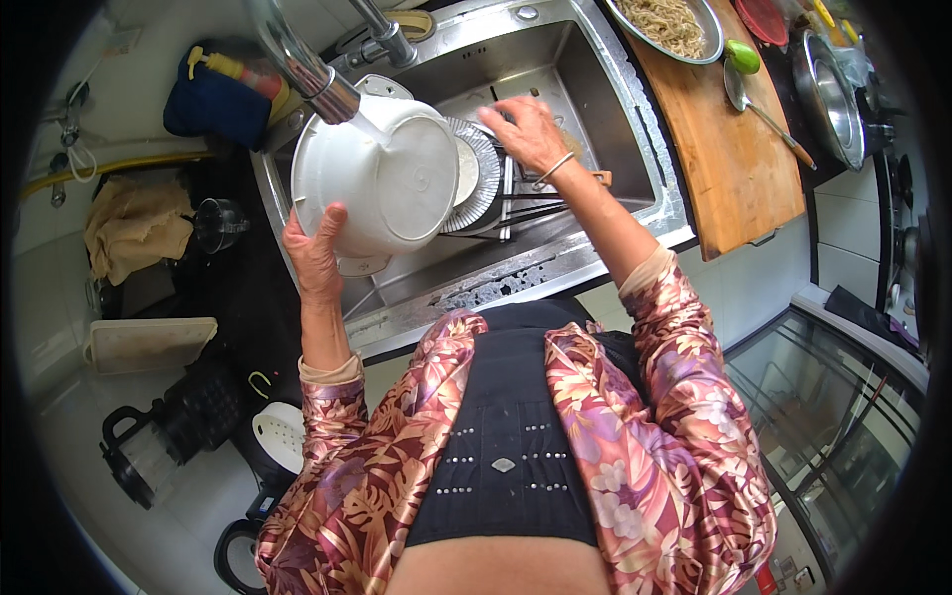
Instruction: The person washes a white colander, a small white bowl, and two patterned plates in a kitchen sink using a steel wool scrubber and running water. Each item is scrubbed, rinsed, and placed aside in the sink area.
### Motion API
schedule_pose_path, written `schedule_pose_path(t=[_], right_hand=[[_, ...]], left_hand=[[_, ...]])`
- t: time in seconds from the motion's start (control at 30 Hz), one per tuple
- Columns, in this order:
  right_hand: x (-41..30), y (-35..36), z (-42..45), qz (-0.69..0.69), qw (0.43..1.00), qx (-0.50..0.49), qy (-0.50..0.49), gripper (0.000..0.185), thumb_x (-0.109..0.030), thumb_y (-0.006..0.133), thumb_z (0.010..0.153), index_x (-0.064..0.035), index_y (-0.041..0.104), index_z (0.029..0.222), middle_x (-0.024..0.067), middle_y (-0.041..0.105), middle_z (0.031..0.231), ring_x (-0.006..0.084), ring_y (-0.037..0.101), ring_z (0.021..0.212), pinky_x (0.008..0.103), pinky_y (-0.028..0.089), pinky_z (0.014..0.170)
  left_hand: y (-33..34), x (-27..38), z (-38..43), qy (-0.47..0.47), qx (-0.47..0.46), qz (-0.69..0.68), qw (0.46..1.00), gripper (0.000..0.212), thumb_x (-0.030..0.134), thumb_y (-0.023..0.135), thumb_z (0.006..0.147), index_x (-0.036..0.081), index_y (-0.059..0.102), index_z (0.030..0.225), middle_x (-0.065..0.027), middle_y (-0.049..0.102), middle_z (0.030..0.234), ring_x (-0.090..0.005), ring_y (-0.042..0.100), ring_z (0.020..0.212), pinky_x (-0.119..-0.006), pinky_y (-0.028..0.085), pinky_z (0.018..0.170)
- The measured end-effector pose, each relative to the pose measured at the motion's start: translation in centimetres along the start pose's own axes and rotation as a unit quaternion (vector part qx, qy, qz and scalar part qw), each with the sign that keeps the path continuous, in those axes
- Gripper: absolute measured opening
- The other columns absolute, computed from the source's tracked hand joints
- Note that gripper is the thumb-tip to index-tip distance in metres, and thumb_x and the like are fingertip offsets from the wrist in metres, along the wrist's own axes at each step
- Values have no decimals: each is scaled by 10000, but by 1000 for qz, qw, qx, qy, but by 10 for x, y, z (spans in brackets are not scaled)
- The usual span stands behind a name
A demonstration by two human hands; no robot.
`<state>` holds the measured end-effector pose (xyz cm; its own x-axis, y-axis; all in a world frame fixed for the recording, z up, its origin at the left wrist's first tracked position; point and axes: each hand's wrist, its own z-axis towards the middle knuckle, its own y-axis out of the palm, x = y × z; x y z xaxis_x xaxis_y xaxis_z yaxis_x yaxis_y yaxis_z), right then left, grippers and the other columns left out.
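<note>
My left hand (316, 249) grips the rim of a white plastic basin (420, 178) at its lower left, thumb on the outer wall. The basin is tilted over the sink, its base facing up and to the right. Water from the chrome faucet (335, 93) runs onto its outer side. My right hand (528, 134) hangs over the stainless steel sink (595, 111), right of the basin and apart from it. Its fingers are bent and slightly blurred; a small dark patch shows among them, and whether they hold something is unclear. A ridged silvery round item (480, 175) lies partly hidden behind the basin.
Right of the sink, a wooden cutting board (725, 163) bears a metal dish of noodle-like strands (669, 26), a green vegetable (742, 57) and a spoon (766, 119). Metal bowls (829, 97) stand beyond. At left are a beige cloth (137, 223), clear cup (221, 224) and pump bottle (238, 74).
</note>
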<state>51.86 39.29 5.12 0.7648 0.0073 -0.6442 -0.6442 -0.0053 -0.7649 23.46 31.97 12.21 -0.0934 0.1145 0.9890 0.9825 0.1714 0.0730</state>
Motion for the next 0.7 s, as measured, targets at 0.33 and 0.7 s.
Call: schedule_pose_path(t=[0.33,0.7], right_hand=[[-80,-3,-6,223,960,-65,-157,685,-468,539,805,12,399,1273,191,408,1274,318,408,1167,363,313,995],[-77,-5,6,347,932,-103,-29,482,-357,696,732,-32,611,1077,88,581,1059,156,573,908,271,469,785]], left_hand=[[21,15,-4,-11,-18,41,999,442,291,736,739,1,591,1040,-40,631,919,-103,568,806,-244,444,755],[18,14,-4,-9,-35,42,998,414,292,726,750,3,600,1019,-43,634,913,-101,568,804,-244,443,751]])
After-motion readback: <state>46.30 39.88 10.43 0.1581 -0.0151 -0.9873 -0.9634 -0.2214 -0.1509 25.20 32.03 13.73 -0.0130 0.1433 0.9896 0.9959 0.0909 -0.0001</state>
